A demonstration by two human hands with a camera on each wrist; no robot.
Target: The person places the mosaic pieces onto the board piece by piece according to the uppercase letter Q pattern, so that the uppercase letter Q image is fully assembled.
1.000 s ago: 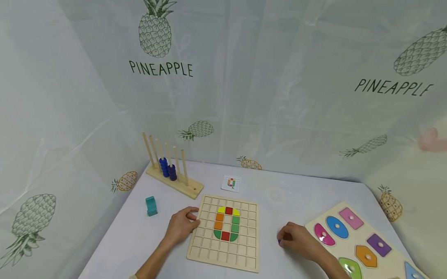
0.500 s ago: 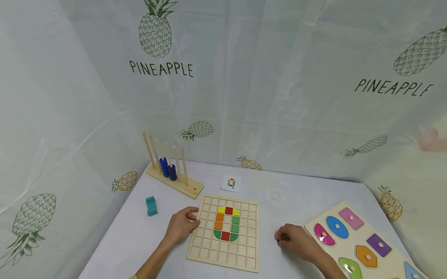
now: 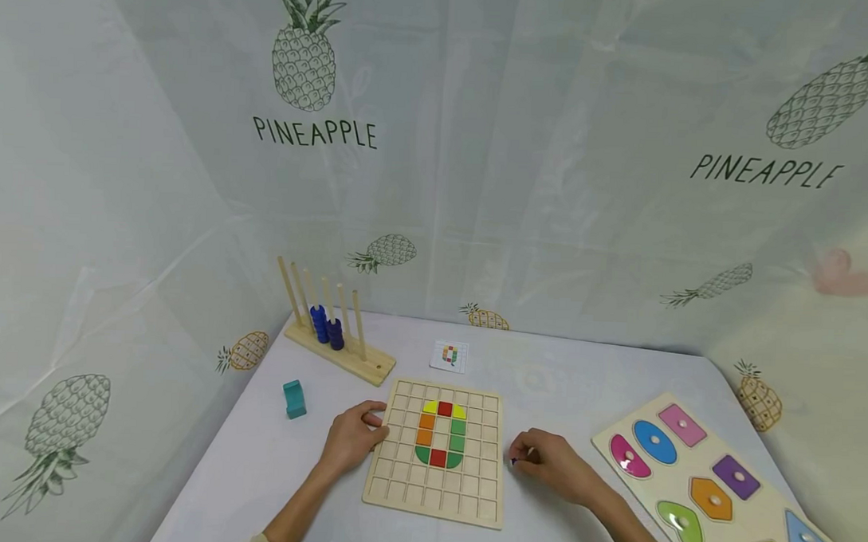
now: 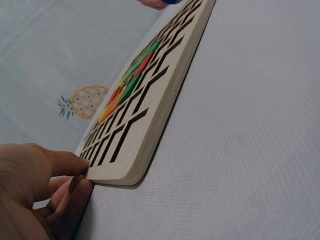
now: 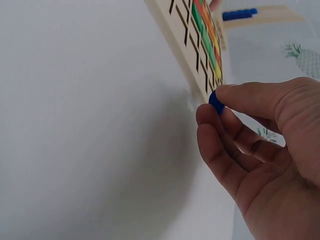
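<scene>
A light wooden grid board [image 3: 433, 513] lies on the white table. In its cells sit red, yellow, orange and green pieces, including a red tile [image 3: 438, 458], forming an upright ring. My left hand [image 3: 352, 442] grips the board's left edge between thumb and fingers; in the left wrist view the fingers [image 4: 70, 165] meet it near a corner. Just right of the board, above the table, my right hand [image 3: 552, 464] pinches a small dark blue piece [image 5: 216, 102] between thumb and fingertips. Most of that piece is covered, so its full shape cannot be told.
Behind the board lies a small pattern card [image 3: 448, 356]. A wooden peg stand [image 3: 364, 369] with blue and purple rings is at the back left, a teal block [image 3: 294, 400] in front of it. A knobbed shape puzzle [image 3: 671, 469] covers the right side.
My right hand has moved left toward the board, carrying the small blue piece. The left hand stays on the board's edge, and the board's pieces are unchanged.
</scene>
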